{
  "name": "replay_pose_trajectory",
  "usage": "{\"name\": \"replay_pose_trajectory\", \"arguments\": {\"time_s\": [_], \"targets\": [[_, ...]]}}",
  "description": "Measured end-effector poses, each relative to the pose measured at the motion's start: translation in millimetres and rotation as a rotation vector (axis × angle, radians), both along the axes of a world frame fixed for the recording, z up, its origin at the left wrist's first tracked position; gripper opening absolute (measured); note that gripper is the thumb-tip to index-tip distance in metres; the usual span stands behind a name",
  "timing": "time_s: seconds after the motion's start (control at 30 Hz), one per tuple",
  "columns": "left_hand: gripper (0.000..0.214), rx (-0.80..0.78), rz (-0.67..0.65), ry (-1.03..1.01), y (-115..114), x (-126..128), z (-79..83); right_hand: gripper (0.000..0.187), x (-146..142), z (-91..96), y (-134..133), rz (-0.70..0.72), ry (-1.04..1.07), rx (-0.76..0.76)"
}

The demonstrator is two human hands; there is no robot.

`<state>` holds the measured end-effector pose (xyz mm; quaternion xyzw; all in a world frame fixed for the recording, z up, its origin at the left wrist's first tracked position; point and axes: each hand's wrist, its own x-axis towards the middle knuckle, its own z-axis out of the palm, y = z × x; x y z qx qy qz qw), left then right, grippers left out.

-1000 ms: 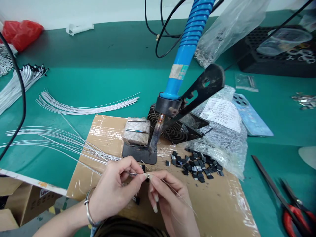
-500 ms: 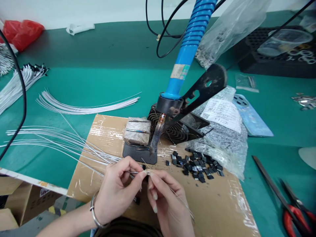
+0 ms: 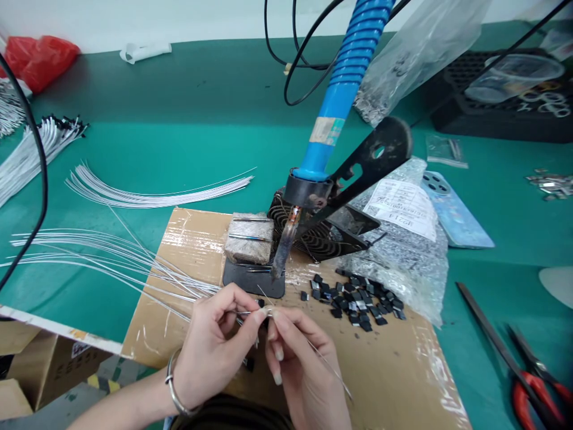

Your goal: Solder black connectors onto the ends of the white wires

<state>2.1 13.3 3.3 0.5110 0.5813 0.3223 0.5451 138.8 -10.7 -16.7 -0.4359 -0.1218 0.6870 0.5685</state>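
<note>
Both hands meet over the cardboard, fingertips close together. My left hand (image 3: 219, 343) is closed in a pinch on a thin white wire, with a silver bangle at the wrist. My right hand (image 3: 307, 358) pinches a thin, stiff wire (image 3: 331, 369) whose tail sticks out to the lower right. Something small and pale lies between the fingertips; its shape is too small to make out. Just beyond the hands, the tip of a blue-handled soldering iron (image 3: 331, 122) points down in a black bracket (image 3: 367, 164). Loose white wires (image 3: 152, 269) run left from my left hand.
Small black connector pieces (image 3: 358, 298) lie right of the hands on the cardboard (image 3: 385, 370). A fan (image 3: 313, 239) and a grey block (image 3: 250, 239) stand behind. Red-handled scissors (image 3: 537, 382), bubble wrap (image 3: 416, 269) and a blue phone (image 3: 461, 209) are to the right.
Almost nothing differs. The fingers of my right hand have shifted very slightly, and the wire's tail with them; both pinches hold.
</note>
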Motion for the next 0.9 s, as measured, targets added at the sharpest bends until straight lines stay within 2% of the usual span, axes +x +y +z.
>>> {"name": "replay_pose_trajectory", "arguments": {"time_s": [0.27, 0.57, 0.9], "targets": [[0.022, 0.030, 0.052, 0.013, -4.4, 3.2, -6.5, 0.028, -5.5, -4.0, -3.6, -0.039, -0.004, -0.017], [0.029, -0.011, 0.099, -0.126, 1.5, 5.9, 2.0, 0.030, -5.4, -0.9, -3.4, -0.040, 0.006, -0.058], [0.025, 0.013, 0.097, -0.081, -3.8, 6.4, -4.0, 0.032, -6.7, 1.0, -4.3, -0.046, -0.006, -0.059]]}}
